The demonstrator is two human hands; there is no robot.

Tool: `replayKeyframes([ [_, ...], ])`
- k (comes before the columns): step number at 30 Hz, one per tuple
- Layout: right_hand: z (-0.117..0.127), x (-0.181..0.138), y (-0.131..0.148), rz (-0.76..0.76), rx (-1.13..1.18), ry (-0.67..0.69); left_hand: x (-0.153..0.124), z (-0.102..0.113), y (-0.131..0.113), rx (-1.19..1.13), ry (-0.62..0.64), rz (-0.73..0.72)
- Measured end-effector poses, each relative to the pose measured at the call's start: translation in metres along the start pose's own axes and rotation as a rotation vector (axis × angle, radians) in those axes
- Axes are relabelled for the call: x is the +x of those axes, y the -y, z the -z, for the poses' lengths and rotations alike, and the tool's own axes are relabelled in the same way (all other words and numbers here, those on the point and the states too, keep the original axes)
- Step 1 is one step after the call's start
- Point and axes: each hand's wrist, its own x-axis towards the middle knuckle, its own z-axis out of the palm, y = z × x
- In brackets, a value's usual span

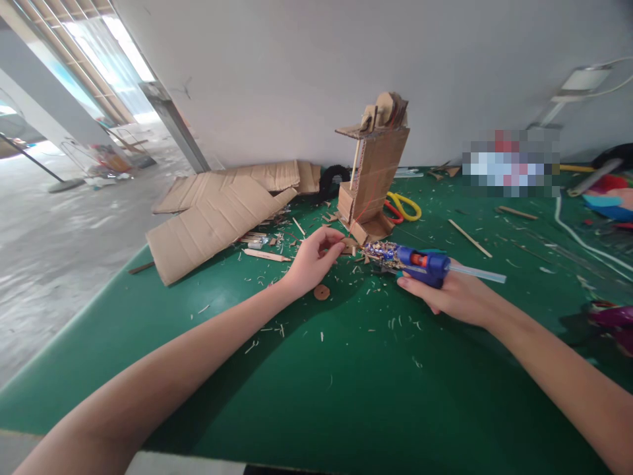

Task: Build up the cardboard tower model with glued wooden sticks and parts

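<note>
My right hand [452, 293] is closed around a blue hot glue gun [420, 262] with a clear glue stick poking out its back; the nozzle points left at small cardboard bits by the base of an upright cardboard model [374, 171]. My left hand [312, 258] is pinched on a small cardboard piece [340, 245] just in front of the nozzle. A small round cardboard disc [321, 291] lies on the green table [316, 369] below my left hand.
Folded cardboard sheets [217, 214] lie at the left. Yellow and red scissors [403, 208] sit behind the model. Wooden sticks [469, 237], scraps and a white cable [588, 245] are scattered around. Colourful items crowd the right edge. The table's left edge drops to a concrete floor.
</note>
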Motion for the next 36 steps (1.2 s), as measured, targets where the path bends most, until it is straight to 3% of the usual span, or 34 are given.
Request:
replayKeyframes([
  [10,-0.004,0.002,-0.008,0.066,0.032,-0.028,0.001,0.002,0.005,-0.053,0.032,-0.014],
  [25,-0.004,0.003,-0.008,0.044,0.052,-0.016,0.000,0.000,-0.001,-0.156,0.065,0.032],
  [36,-0.007,0.005,-0.015,0.161,0.039,-0.072,0.000,0.000,-0.002,-0.184,0.076,0.044],
])
